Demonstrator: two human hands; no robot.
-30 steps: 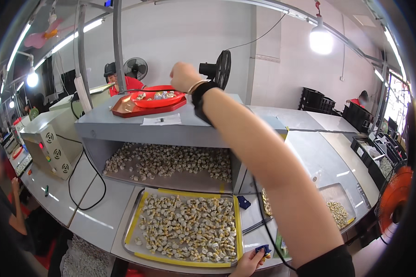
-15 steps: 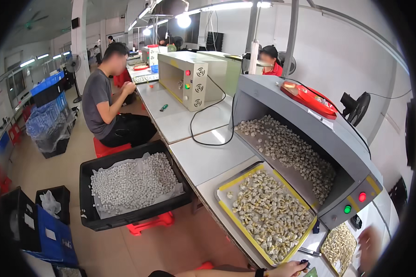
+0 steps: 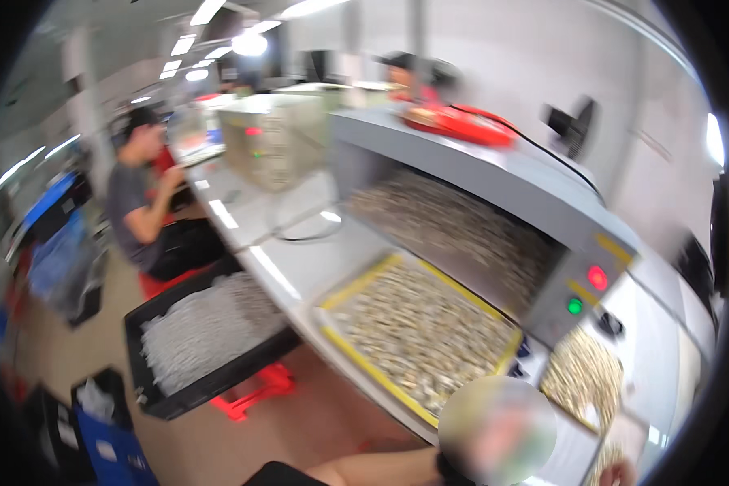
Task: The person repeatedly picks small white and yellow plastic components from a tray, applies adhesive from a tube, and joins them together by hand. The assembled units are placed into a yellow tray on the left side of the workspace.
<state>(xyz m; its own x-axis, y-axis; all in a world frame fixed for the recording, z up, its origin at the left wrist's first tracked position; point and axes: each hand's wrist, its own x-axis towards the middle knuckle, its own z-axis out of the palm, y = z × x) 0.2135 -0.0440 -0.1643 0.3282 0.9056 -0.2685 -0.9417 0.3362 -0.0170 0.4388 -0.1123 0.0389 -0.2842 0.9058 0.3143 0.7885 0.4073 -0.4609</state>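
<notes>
A round blurred patch covers my left hand (image 3: 504,431), so its fingers and anything in them are hidden. It is over the near corner of a yellow-rimmed tray (image 3: 363,366) full of small pale and brass-coloured pieces. My right hand (image 3: 618,473) shows only in part at the lower right edge, beside a second lot of small brass pieces (image 3: 607,455); its grip is unclear. Between the hands and the grey box lies a flat tray of slim brass pieces (image 3: 581,377). Small dark objects (image 3: 520,356) rest by the yellow rim.
A grey open-fronted box (image 3: 478,190) with lit red and green buttons holds many small pieces. On top is a red tray (image 3: 458,125). A black crate (image 3: 174,405) of whitish pieces stands left of the table, above a red stool (image 3: 259,389). Two co-workers sit farther off.
The view has swung and blurred. My left hand has come up from the lower edge, and its small dark thing is now hidden. My right hand has dropped to the bottom edge.
</notes>
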